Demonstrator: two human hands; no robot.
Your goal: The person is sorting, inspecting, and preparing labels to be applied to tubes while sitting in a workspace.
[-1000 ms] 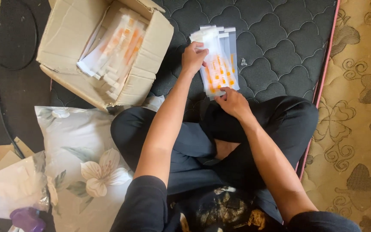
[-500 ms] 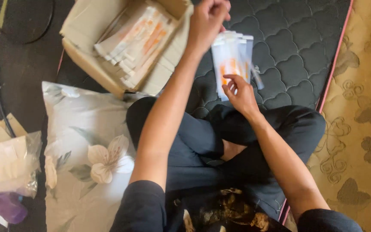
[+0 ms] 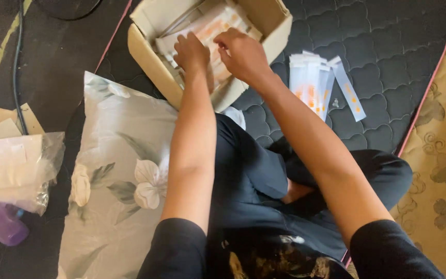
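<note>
Both hands are reaching into an open cardboard box (image 3: 150,57) lying at the far side of the scene, on a dark quilted mat (image 3: 388,46). The left hand (image 3: 192,51) is resting knuckles-up on the white and orange packets in the box (image 3: 210,31), its fingers curling down among them; whether it is actually gripping one cannot be told, because the fingertips are hidden under the hand. The right hand (image 3: 243,51) is lying just beside it, to the right, also bent over the same packets with its fingers folding inward; its palm side is turned away, so its grip is equally hard to make out. The box's far edge is being cut off by the top of the frame, and the forearms are covering its near right corner.

To the right of the box, apart from both hands, a fanned stack of flat white packets with orange marks (image 3: 316,82) is lying loose on the mat, one packet sliding out at an angle to the right.

The person is sitting cross-legged in dark trousers (image 3: 254,175), with the feet mostly hidden under the legs. A floral pillow (image 3: 114,175) is lying to the left, its near end running out of frame. Farther left, a clear plastic bag (image 3: 16,170) is holding something pale and indistinct, and a purple object (image 3: 1,222) near it is only partly showing. A patterned tan cloth (image 3: 440,175) is running along the right edge.
</note>
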